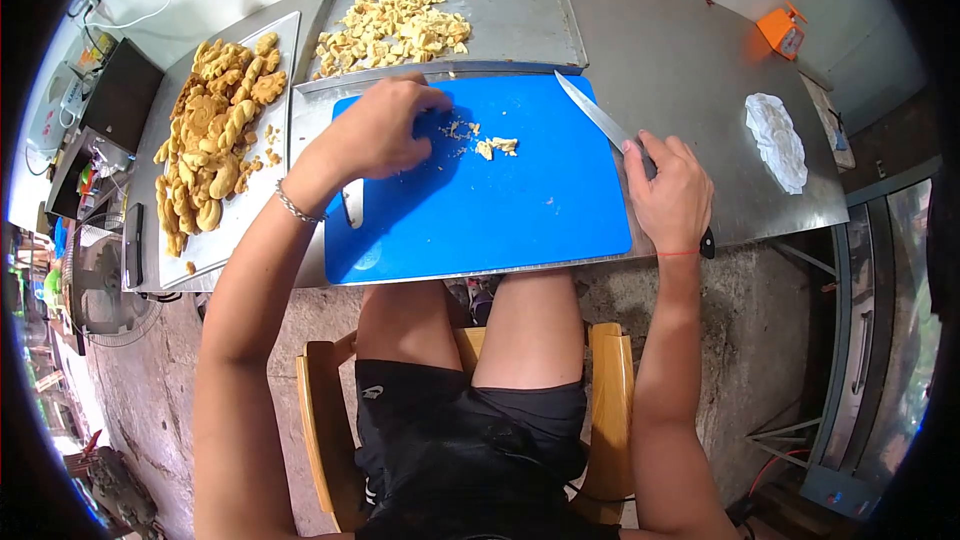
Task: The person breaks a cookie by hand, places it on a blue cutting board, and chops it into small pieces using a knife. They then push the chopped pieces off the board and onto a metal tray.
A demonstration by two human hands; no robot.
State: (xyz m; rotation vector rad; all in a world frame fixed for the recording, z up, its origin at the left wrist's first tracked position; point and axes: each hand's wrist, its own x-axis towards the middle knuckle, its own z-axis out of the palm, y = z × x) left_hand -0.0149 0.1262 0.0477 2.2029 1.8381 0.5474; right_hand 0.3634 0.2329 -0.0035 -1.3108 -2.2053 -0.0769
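Observation:
My right hand (675, 195) is closed around the dark handle of a knife (590, 110). Its blade points away and to the left, over the right edge of a blue cutting board (480, 220). Above the board's left side hovers my left hand (385, 128), with thumb and fingers apart and nothing visible between them. Just right of those fingers lie crumbs and a few chopped pale-yellow pieces (495, 148). Behind the board, a metal tray (520, 15) holds a heap of similar cut pieces (395, 28).
At the left, a white tray (285, 50) carries a pile of golden-brown twisted baked pieces (215, 125). A crumpled white cloth (775, 145) and an orange scale (782, 30) are on the metal table (670, 50) at the right. A fan (105, 275) stands beyond the table's left end.

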